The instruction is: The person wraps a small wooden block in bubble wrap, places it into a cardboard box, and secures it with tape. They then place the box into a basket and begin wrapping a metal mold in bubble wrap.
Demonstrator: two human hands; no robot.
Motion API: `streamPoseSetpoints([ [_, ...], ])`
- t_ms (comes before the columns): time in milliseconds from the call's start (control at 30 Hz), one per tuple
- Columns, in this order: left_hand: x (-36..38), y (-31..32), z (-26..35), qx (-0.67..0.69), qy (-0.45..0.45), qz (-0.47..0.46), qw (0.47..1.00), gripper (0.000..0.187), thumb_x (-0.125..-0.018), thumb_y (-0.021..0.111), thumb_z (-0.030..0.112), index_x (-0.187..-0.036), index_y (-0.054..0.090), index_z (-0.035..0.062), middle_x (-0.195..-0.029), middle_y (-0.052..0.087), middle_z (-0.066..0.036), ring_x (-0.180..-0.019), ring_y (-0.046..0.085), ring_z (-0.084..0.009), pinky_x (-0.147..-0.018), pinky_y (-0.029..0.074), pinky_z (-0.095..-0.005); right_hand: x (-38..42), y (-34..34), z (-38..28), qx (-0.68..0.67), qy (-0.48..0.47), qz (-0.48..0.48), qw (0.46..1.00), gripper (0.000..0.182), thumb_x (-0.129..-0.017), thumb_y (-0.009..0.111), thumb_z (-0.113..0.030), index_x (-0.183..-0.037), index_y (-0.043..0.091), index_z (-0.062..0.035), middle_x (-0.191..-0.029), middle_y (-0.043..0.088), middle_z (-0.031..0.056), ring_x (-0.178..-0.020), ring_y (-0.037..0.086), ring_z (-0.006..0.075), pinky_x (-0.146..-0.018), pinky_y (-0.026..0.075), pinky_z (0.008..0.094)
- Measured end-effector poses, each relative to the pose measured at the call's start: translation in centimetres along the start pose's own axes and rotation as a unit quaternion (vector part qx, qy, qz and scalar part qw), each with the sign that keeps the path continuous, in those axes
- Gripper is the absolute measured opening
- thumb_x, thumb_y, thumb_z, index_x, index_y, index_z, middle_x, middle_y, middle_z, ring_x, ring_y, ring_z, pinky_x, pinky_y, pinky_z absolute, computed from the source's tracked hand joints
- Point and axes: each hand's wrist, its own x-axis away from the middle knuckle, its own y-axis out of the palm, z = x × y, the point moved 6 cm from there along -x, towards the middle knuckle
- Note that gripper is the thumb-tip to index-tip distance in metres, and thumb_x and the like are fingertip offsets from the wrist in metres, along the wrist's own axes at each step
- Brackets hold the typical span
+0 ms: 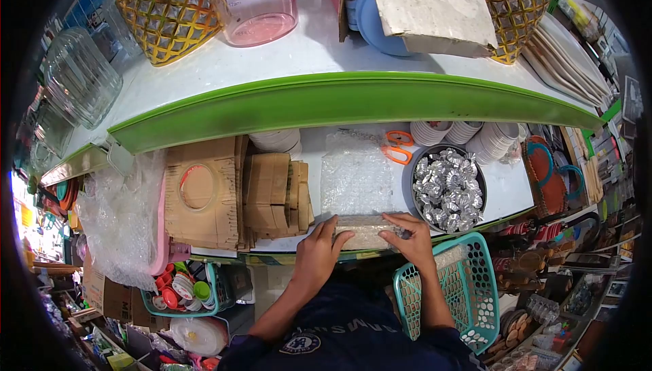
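Observation:
My left hand [318,250] and my right hand [412,238] grip the two ends of a bubble-wrapped bundle [363,236] at the front edge of the lower shelf. What is inside the wrap cannot be made out. Just beyond it, a clear bubble wrap sheet [358,174] lies flat on the white surface. Orange-handled scissors [398,148] rest at its far right corner, blades not visible. Right of the sheet stands a dark round pan [412,198] filled with small silver fluted moulds [448,191].
Cardboard pieces [268,194] and loose bubble wrap [122,215] sit at left. White cups [492,141] stand behind the pan. A teal basket [485,255] is below my right arm. The upper shelf's green edge [353,99] overhangs, bearing a pink clear container [261,11] and glassware.

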Motion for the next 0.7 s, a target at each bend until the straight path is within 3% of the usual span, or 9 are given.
streamPoseSetpoints([
  [267,0.07,0.26,-0.11,-0.039,0.006,-0.017,0.999,0.045,-0.093,0.070,0.033,-0.118,0.067,-0.0037,-0.111,0.069,-0.027,-0.102,0.068,-0.0414,-0.086,0.055,-0.0453,0.08,-0.23,-0.53,0.006,-0.023,0.005,1.000,0.036,-0.080,0.084,-0.018,-0.111,0.075,-0.0010,-0.107,0.073,0.0136,-0.098,0.070,0.0221,-0.087,0.052,0.0302],
  [333,0.08,0.19,0.09,-0.066,0.055,0.025,0.996,0.045,-0.093,0.068,0.038,-0.113,0.067,-0.0024,-0.097,0.071,-0.022,-0.087,0.070,-0.0388,-0.073,0.057,-0.0434,0.12,-0.09,-0.58,0.009,0.006,-0.006,1.000,0.036,-0.082,0.083,-0.021,-0.110,0.075,-0.0012,-0.106,0.074,0.0130,-0.092,0.070,0.0188,-0.079,0.052,0.0280],
  [367,0.02,0.13,0.25,-0.066,0.056,0.024,0.996,0.045,-0.093,0.068,0.038,-0.113,0.067,-0.0024,-0.097,0.071,-0.022,-0.087,0.070,-0.0388,-0.073,0.057,-0.0434,0.08,-0.10,-0.69,0.010,0.007,-0.004,1.000,0.036,-0.082,0.083,-0.021,-0.110,0.075,-0.0012,-0.106,0.074,0.0130,-0.092,0.070,0.0188,-0.079,0.052,0.0280],
  [433,-0.23,0.17,0.18,-0.040,0.004,-0.016,0.999,0.042,-0.094,0.069,0.032,-0.115,0.067,-0.0045,-0.110,0.069,-0.027,-0.100,0.067,-0.0424,-0.085,0.055,-0.0452,0.08,-0.09,-0.43,0.014,0.040,-0.006,0.999,0.036,-0.083,0.082,-0.025,-0.110,0.075,-0.0014,-0.104,0.074,0.0122,-0.082,0.067,0.0152,-0.070,0.050,0.0262],
  [567,-0.07,0.39,-0.03,-0.046,0.005,-0.008,0.999,0.041,-0.094,0.069,0.031,-0.114,0.067,-0.0050,-0.109,0.069,-0.027,-0.100,0.067,-0.0428,-0.085,0.055,-0.0452,0.08,-0.06,-0.47,0.025,0.035,-0.004,0.999,0.037,-0.084,0.082,-0.028,-0.109,0.076,-0.0018,-0.101,0.075,0.0114,-0.071,0.062,0.0124,-0.063,0.047,0.0261],
  [633,0.05,0.30,0.15,-0.072,0.061,0.039,0.995,0.040,-0.095,0.066,0.035,-0.108,0.067,-0.0023,-0.092,0.069,-0.022,-0.083,0.068,-0.0396,-0.071,0.055,-0.0451,0.25,-0.04,-0.60,0.039,0.106,-0.018,0.993,0.038,-0.084,0.082,-0.030,-0.109,0.076,-0.0017,-0.098,0.075,0.0115,-0.066,0.058,0.0118,-0.061,0.046,0.0267],
  [700,0.16,0.38,0.00,-0.067,0.062,0.040,0.995,0.039,-0.095,0.066,0.035,-0.105,0.067,-0.0024,-0.091,0.069,-0.022,-0.083,0.068,-0.0397,-0.070,0.055,-0.0452,0.41,-0.01,-0.67,0.040,0.118,-0.023,0.992,0.038,-0.084,0.081,-0.031,-0.108,0.076,-0.0014,-0.097,0.075,0.0117,-0.064,0.057,0.0116,-0.060,0.046,0.0271],
])
